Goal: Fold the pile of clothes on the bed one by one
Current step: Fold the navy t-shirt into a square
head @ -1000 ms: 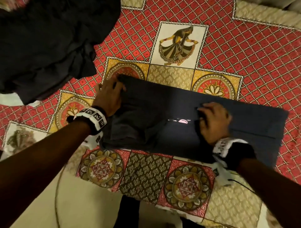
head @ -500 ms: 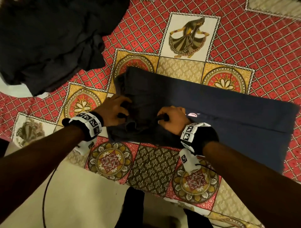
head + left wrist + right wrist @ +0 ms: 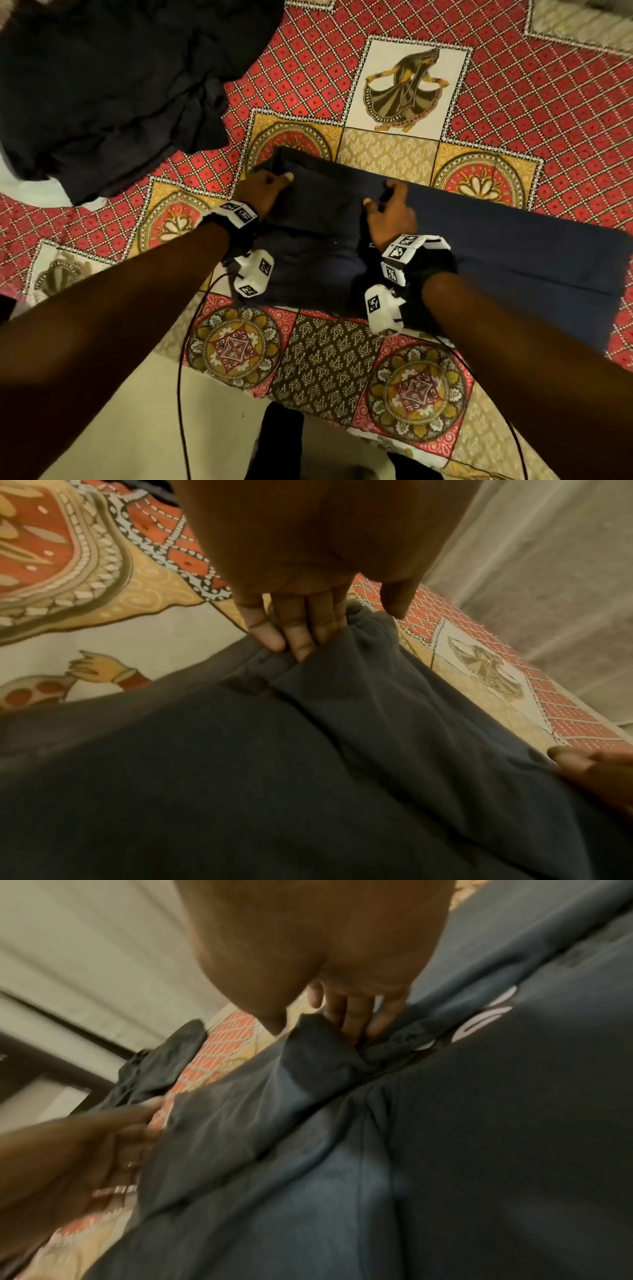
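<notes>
A dark navy garment [image 3: 496, 246] lies flat across the patterned bedsheet [image 3: 513, 85], folded into a long strip. My left hand [image 3: 265, 190] grips its far left corner, thumb on top. In the left wrist view its fingers [image 3: 294, 634] curl into bunched cloth [image 3: 308, 777]. My right hand [image 3: 390, 212] holds the far edge about a third of the way along. The right wrist view shows its fingers [image 3: 356, 1020] tucked into a fold of the garment [image 3: 445, 1150]. The stretch between my hands lies doubled over.
A heap of black clothes [image 3: 102, 85] sits at the far left of the bed, also in the right wrist view [image 3: 154, 1066]. The bed's near edge meets pale floor [image 3: 120, 428]. Thin cables [image 3: 180, 377] hang from my wrists.
Both hands left the bunched near-left part of the garment and moved to its far edge. The left section now lies smoother between them.
</notes>
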